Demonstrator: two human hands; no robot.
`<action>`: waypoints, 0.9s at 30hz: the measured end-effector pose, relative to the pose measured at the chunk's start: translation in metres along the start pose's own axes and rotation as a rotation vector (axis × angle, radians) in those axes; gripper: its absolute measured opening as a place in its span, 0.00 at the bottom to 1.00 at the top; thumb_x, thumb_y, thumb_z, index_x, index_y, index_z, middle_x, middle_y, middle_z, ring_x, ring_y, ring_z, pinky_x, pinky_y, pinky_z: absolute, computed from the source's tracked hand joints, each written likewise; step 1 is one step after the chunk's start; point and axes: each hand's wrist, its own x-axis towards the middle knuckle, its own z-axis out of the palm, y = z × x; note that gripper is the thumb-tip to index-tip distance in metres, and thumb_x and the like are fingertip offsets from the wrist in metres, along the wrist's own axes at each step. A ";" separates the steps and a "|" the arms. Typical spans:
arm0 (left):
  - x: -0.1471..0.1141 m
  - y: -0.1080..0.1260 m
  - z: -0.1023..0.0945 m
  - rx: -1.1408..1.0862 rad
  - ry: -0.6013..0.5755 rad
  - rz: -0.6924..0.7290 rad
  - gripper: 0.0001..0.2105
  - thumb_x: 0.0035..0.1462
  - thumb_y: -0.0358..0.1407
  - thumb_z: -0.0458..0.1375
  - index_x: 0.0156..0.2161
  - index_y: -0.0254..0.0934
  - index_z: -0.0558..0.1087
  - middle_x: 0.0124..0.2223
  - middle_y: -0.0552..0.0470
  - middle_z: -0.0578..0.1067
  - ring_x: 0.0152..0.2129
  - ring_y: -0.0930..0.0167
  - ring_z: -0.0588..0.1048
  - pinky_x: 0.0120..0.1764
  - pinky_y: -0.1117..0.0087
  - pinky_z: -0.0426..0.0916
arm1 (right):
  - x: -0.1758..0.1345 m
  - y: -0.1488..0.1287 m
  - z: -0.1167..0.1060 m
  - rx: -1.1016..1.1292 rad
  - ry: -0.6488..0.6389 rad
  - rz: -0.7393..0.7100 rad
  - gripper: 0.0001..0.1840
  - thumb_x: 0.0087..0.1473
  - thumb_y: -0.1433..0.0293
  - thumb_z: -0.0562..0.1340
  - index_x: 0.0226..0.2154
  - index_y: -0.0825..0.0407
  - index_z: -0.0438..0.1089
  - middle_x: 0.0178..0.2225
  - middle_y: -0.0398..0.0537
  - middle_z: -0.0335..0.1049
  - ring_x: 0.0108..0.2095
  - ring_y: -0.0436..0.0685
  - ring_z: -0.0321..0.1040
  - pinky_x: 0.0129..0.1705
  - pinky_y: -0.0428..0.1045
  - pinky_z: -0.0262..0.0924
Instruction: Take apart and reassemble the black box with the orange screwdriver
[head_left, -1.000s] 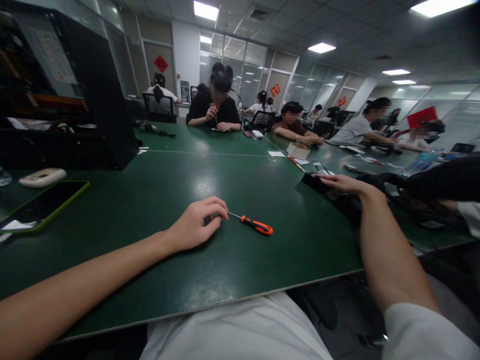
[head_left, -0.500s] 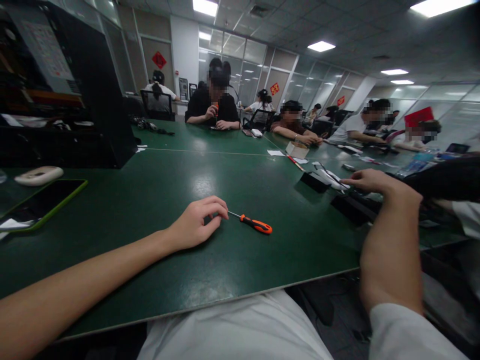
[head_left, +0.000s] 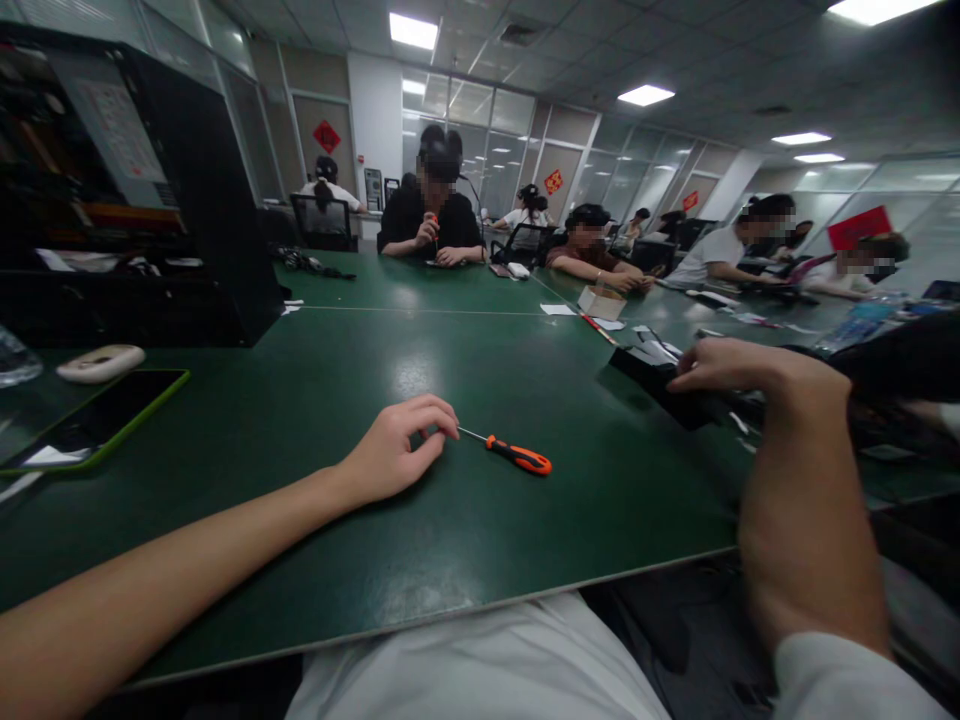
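An orange-and-black screwdriver (head_left: 523, 456) lies on the green table (head_left: 300, 400), its handle pointing right and toward me. Beside its shaft end rests my left hand (head_left: 397, 445), fingers loosely bent with a gap by the thumb. The fingertips hide the screwdriver's tip; whether they touch it I cannot tell. Over at the right, my right hand (head_left: 712, 368) pinches the edge of a flat black piece (head_left: 646, 383), perhaps a box panel or lid. The piece is tilted, and motion blurs its far end. Behind it lie white papers (head_left: 657, 346).
A black computer case (head_left: 255, 300) with an open side stands at the left. In front of it are a green-edged phone (head_left: 112, 410) and a white oval object (head_left: 101, 363). A small carton (head_left: 601, 302) sits further back. Several people work around the table.
My right hand has shifted slightly left and now holds the black piece, which has moved and tilted. My left hand and the screwdriver keep their places; the view has shifted slightly.
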 end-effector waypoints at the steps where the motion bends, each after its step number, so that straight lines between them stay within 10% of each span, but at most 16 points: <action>1: 0.000 0.000 0.000 -0.006 0.011 -0.009 0.09 0.60 0.25 0.53 0.35 0.37 0.76 0.42 0.48 0.78 0.40 0.68 0.77 0.46 0.67 0.71 | -0.002 -0.017 -0.002 -0.004 -0.056 -0.055 0.08 0.47 0.65 0.71 0.23 0.52 0.76 0.25 0.49 0.74 0.26 0.56 0.69 0.31 0.50 0.58; 10: 0.002 -0.003 -0.002 -0.031 0.107 -0.104 0.08 0.62 0.28 0.54 0.36 0.37 0.76 0.41 0.48 0.79 0.40 0.66 0.78 0.47 0.64 0.71 | -0.017 -0.156 0.014 -0.117 0.074 -0.690 0.14 0.55 0.57 0.63 0.38 0.50 0.69 0.34 0.48 0.72 0.32 0.55 0.66 0.29 0.48 0.49; 22: 0.004 -0.004 0.000 -0.018 0.103 -0.096 0.08 0.61 0.27 0.54 0.34 0.36 0.76 0.40 0.47 0.79 0.40 0.66 0.78 0.46 0.64 0.71 | -0.014 -0.185 0.070 0.104 0.156 -0.846 0.18 0.61 0.58 0.59 0.49 0.52 0.66 0.45 0.55 0.71 0.43 0.61 0.68 0.44 0.52 0.61; 27: 0.005 -0.003 0.000 -0.007 0.091 -0.100 0.08 0.62 0.28 0.54 0.35 0.37 0.75 0.41 0.47 0.79 0.41 0.66 0.77 0.48 0.63 0.71 | -0.011 -0.179 0.073 0.171 0.097 -0.868 0.38 0.58 0.44 0.60 0.61 0.50 0.61 0.52 0.58 0.72 0.48 0.65 0.71 0.48 0.55 0.63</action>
